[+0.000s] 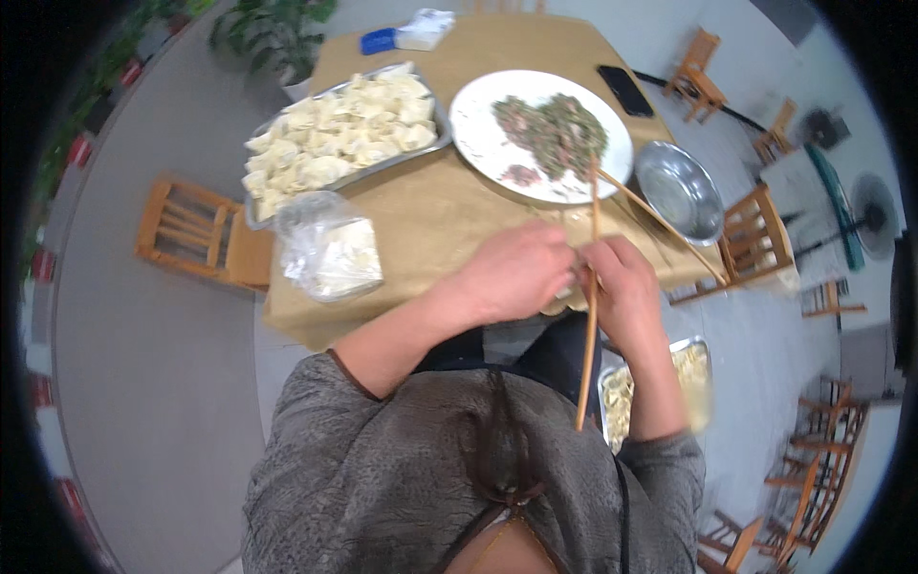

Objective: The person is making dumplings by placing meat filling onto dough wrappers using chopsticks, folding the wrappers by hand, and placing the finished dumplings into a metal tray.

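Note:
My left hand and my right hand meet at the near edge of the table, fingers curled around something small and mostly hidden. One wooden chopstick is held in my right hand; another chopstick slants from the plate over the table's right edge. Ahead, a white plate bears minced green and pink filling. To the left, a metal tray is heaped with folded wontons. Pale dough wrappers lie in a clear plastic bag near the left front.
A metal bowl stands at the table's right edge, near a black phone. A blue object and a white packet lie at the back. Below right is another filled tray. Wooden chairs stand around.

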Available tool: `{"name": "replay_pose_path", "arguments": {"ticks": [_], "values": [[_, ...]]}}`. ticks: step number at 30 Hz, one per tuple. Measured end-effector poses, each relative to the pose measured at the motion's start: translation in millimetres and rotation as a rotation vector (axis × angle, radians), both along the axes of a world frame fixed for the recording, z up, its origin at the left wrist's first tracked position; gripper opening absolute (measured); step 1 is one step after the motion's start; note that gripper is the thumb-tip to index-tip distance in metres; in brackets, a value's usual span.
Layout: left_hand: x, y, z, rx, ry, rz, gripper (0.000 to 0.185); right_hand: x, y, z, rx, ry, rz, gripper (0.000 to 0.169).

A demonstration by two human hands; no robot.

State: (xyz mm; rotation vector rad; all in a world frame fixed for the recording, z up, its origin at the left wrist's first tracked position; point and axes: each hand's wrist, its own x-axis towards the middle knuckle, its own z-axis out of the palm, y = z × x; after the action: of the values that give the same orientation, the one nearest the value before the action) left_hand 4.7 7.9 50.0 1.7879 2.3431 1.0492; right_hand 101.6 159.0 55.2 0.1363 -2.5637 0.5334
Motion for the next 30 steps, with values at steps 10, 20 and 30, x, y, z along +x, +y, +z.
{"name": "replay_pose_path", "arguments": {"ticks": [10, 20, 30], "values": [[22.3, -4.4, -13.8, 0.061, -0.224, -0.037, 0.027, 49.0, -1.4, -8.1, 0.080, 0.105, 0.012, 0.014], [29.0, -14.1, -18.8, 0.036, -0.598, -0.066, 0.018, 249.1, 146.8, -41.3, -0.158, 0.366, -1.081, 0.008], [39.4, 14.6, -34.4, -0.079, -0.664, -0.084, 0.018, 399.4, 168.6, -224.0, -0.354, -0.117, -1.822, 0.023]]}}
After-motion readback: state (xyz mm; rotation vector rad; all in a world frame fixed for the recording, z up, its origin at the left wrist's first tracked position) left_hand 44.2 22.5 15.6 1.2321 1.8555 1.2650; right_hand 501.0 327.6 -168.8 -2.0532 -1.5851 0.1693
